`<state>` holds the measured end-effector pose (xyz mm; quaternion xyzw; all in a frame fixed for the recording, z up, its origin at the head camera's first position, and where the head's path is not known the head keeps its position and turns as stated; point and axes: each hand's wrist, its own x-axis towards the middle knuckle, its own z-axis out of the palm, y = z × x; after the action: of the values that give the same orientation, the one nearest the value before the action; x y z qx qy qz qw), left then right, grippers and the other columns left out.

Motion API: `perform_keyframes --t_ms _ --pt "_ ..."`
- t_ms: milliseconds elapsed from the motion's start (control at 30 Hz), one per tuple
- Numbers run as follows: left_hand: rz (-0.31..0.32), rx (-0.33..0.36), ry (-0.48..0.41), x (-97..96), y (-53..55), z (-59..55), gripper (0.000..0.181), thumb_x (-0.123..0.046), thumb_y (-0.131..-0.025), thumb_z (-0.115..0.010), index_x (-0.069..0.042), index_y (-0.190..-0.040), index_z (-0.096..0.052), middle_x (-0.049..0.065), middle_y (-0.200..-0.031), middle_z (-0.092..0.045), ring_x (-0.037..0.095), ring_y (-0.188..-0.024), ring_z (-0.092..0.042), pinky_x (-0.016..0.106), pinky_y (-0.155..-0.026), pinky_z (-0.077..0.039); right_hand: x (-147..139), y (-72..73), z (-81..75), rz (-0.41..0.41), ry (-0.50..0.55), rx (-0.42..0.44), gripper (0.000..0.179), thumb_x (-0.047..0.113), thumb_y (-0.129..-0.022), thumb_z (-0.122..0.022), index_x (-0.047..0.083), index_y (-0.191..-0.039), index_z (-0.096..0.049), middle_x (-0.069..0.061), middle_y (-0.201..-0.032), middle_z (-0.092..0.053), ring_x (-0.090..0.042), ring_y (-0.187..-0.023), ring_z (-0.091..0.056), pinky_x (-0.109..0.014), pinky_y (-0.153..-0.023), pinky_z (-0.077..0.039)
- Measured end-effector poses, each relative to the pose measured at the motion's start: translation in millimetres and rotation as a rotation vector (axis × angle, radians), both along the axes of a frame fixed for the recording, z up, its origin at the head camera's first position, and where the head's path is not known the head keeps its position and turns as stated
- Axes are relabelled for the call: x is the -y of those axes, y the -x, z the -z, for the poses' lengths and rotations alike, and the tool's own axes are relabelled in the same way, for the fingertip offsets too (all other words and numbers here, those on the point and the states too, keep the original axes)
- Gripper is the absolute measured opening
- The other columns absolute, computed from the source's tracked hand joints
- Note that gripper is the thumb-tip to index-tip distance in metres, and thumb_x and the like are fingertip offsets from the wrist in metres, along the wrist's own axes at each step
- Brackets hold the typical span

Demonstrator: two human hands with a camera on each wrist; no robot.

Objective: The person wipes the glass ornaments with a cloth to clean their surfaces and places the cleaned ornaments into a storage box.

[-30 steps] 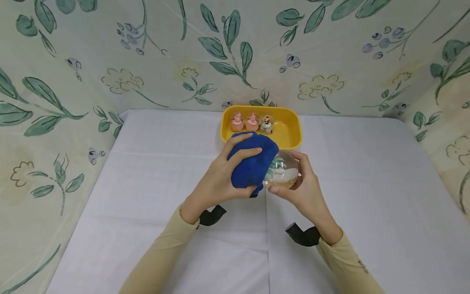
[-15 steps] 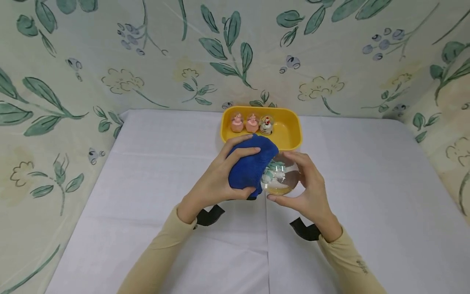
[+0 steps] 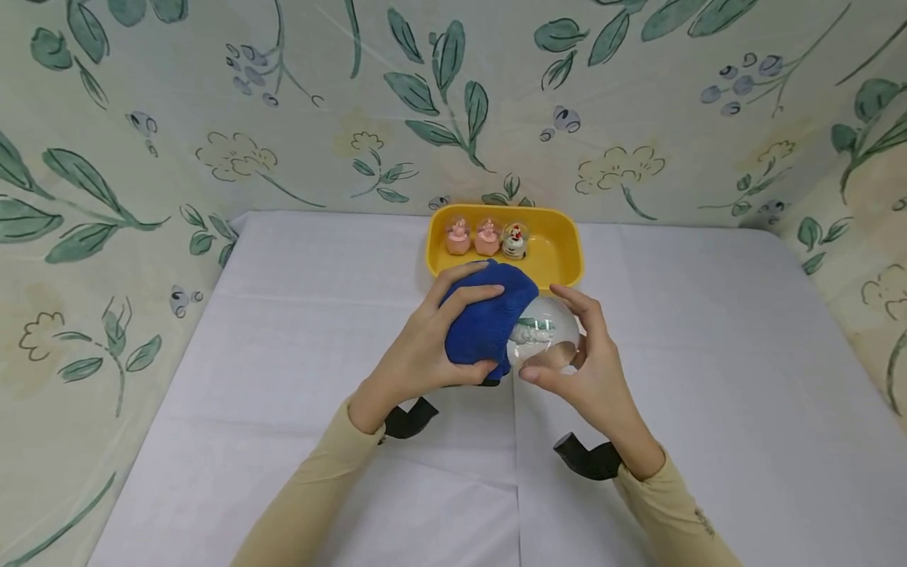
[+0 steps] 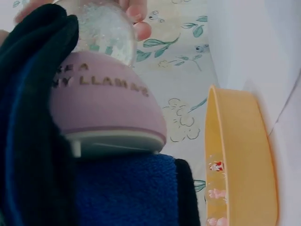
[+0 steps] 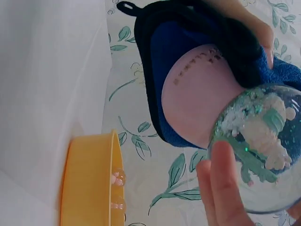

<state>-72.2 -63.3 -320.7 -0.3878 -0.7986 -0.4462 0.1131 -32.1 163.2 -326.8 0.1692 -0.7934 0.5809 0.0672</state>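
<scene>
A snow globe is held above the table, its clear ball (image 3: 544, 329) showing in the head view with a white and green figure and glitter inside. Its pink base (image 5: 197, 96) with raised lettering shows in both wrist views. My left hand (image 3: 428, 339) grips a blue cloth (image 3: 491, 319) with dark edging, wrapped around the base. The cloth hides the base in the head view. My right hand (image 3: 594, 354) holds the ball between thumb and fingers at its right side.
Behind the hands, a yellow tray (image 3: 551, 252) stands on the white-covered table (image 3: 708, 339). Two small pink snow globes (image 3: 486, 238) and one white one (image 3: 515, 241) stand in its left part. A patterned cloth backdrop (image 3: 496, 94) rises behind the table.
The snow globe's ball has turned and tilted in my right hand, so the figure inside faces differently. The right hand shifts slightly with it. My left hand and the cloth barely move.
</scene>
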Motion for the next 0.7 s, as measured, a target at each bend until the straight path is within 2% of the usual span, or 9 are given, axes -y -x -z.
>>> perform_keyframes --t_ms 100,167,300,400,500,600,700 --pt "0.005 -0.012 -0.024 2.1 2.5 -3.0 0.074 -0.021 -0.07 -0.084 -0.018 -0.133 -0.045 0.006 -0.148 -0.027 0.027 -0.131 -0.034 0.047 -0.098 -0.042 -2.1 0.9 -1.6 -0.085 -0.013 -0.044 0.1 -0.01 -0.068 -0.08 0.015 -0.149 -0.026 -0.013 -0.143 -0.034 -0.024 -0.114 -0.047 -0.022 -0.088 -0.048" --pt "0.014 -0.014 -0.031 3.2 3.3 -4.9 0.074 -0.022 -0.069 -0.083 -0.018 -0.133 -0.045 0.005 -0.148 -0.027 0.027 -0.132 -0.034 0.047 -0.098 -0.042 -3.2 2.0 -1.4 -0.108 -0.021 -0.096 0.104 -0.015 -0.064 -0.08 0.011 -0.149 -0.026 -0.016 -0.142 -0.035 -0.022 -0.113 -0.049 -0.022 -0.089 -0.048" --pt "0.039 -0.008 -0.022 4.2 3.1 -7.1 0.074 -0.024 -0.07 -0.082 -0.018 -0.133 -0.045 0.006 -0.148 -0.027 0.027 -0.131 -0.034 0.047 -0.099 -0.042 -4.0 4.3 0.8 -0.074 -0.032 -0.207 0.104 -0.016 -0.055 -0.085 0.004 -0.144 -0.034 -0.017 -0.138 -0.043 -0.018 -0.104 -0.054 -0.021 -0.08 -0.052" --pt "0.046 -0.009 -0.005 4.1 1.8 -8.3 0.075 -0.024 -0.07 -0.082 -0.018 -0.133 -0.044 0.006 -0.148 -0.026 0.028 -0.13 -0.035 0.046 -0.098 -0.042 -2.9 5.1 3.0 -0.053 -0.002 -0.233 0.102 -0.016 -0.052 -0.086 0.001 -0.14 -0.038 -0.016 -0.136 -0.046 -0.018 -0.102 -0.055 -0.022 -0.076 -0.053" --pt "0.044 -0.02 0.02 2.8 0.3 -8.7 0.076 -0.024 -0.07 -0.083 -0.018 -0.134 -0.043 0.007 -0.149 -0.025 0.029 -0.13 -0.035 0.045 -0.097 -0.044 -0.7 4.8 4.6 -0.02 0.049 -0.199 0.094 -0.017 -0.055 -0.083 -0.001 -0.137 -0.04 -0.016 -0.134 -0.048 -0.017 -0.099 -0.057 -0.021 -0.07 -0.054" --pt "0.038 -0.031 0.041 1.0 -0.8 -7.9 0.077 -0.025 -0.07 -0.083 -0.019 -0.135 -0.043 0.007 -0.149 -0.025 0.03 -0.13 -0.035 0.044 -0.095 -0.045 1.8 2.7 5.5 0.036 0.078 -0.113 0.082 -0.014 -0.062 -0.08 -0.002 -0.134 -0.042 -0.018 -0.121 -0.054 -0.013 -0.078 -0.065 -0.024 -0.056 -0.055" --pt "0.026 -0.027 0.032 0.1 -1.3 -6.1 0.076 -0.024 -0.07 -0.084 -0.019 -0.135 -0.044 0.006 -0.149 -0.026 0.03 -0.13 -0.036 0.044 -0.095 -0.045 4.3 0.2 4.0 0.086 0.051 -0.013 0.071 -0.007 -0.07 -0.077 -0.001 -0.132 -0.042 -0.019 -0.106 -0.057 -0.014 -0.055 -0.064 -0.028 -0.045 -0.052"
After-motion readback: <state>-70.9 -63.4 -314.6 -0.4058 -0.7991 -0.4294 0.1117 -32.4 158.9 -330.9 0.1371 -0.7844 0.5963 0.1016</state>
